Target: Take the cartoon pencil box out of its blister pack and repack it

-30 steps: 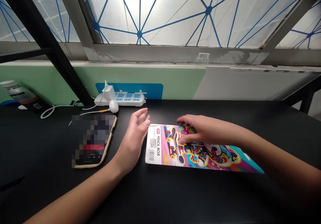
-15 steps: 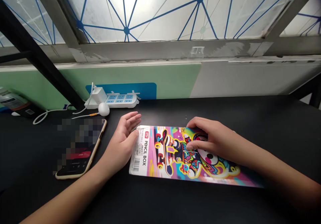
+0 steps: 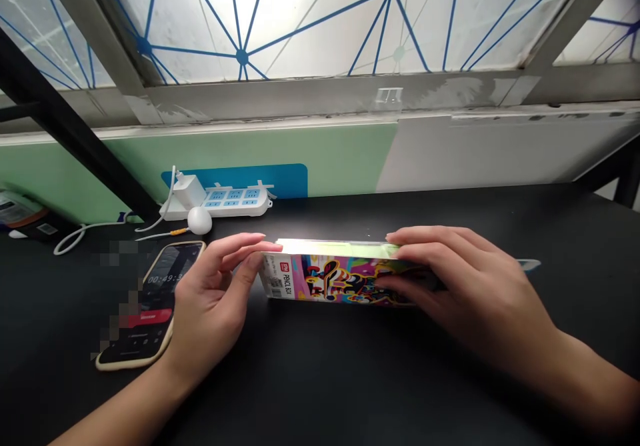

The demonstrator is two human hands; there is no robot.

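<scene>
1. Pencil box: centre of view, above black tabletop. Tilted up, printed skateboard face toward camera, pale green long side on top and brightly lit. Lower edge on or just above tabletop; cannot tell which.
2. Left hand: at box's left end. Fingertips touching near top corner, thumb along printed face near that end.
3. Right hand: at box's right end. Fingers curled over top edge and across printed face, covering right part of print.
4. Grip: wide, two-handed, box held between both hands from its ends. Pressure not readable.
5. Phone: in tan case, flat on tabletop, just left of box, timer-style digits on screen, partly pixelated. Heel of left hand overlaps its right edge in view; contact unclear.
6. Far edge of tabletop: white power strip with white plug adapter, white cable looping left, round white object on thin cord beside strip.
</scene>
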